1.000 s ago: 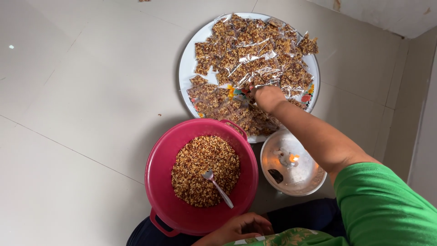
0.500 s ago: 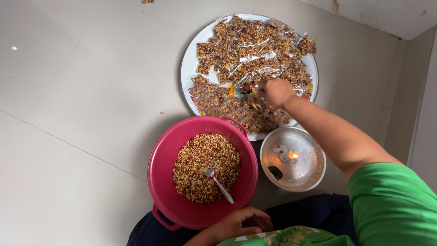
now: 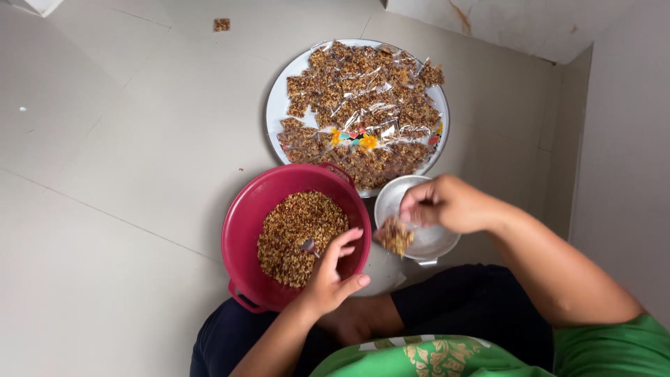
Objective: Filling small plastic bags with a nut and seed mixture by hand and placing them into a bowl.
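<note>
The right hand (image 3: 447, 204) hangs over the small metal bowl (image 3: 417, 241), its fingers pinched together on the top edge of a small clear packet of nut mix (image 3: 396, 236), which dangles below at about seven o'clock from the knuckles. Held by the mouth like that, the filled end sags down and the open edge stays up, which I judge keeps the contents from spilling. The left hand (image 3: 333, 274) reaches over the near rim of the red basin (image 3: 241, 234), fingers spread and slightly curled, the fingertips at the handle of a spoon (image 3: 308, 245) that lies in the heap of chopped nut mix (image 3: 296, 234); I cannot tell whether it has closed on the handle or only touches it.

The basin sits at ten o'clock from the person's lap, close enough for the left forearm to come in from six o'clock with the wrist bent. The metal bowl stands just beside the basin at its three o'clock. The right forearm crosses from four o'clock, elbow out, wrist turned so the palm faces down.

Beyond both, at twelve o'clock, a large round tray (image 3: 278, 105) holds many filled packets (image 3: 363, 105) laid flat in overlapping rows. One stray piece (image 3: 222, 24) lies on the tiled floor (image 3: 105, 139) at eleven o'clock, well apart from the tray.
</note>
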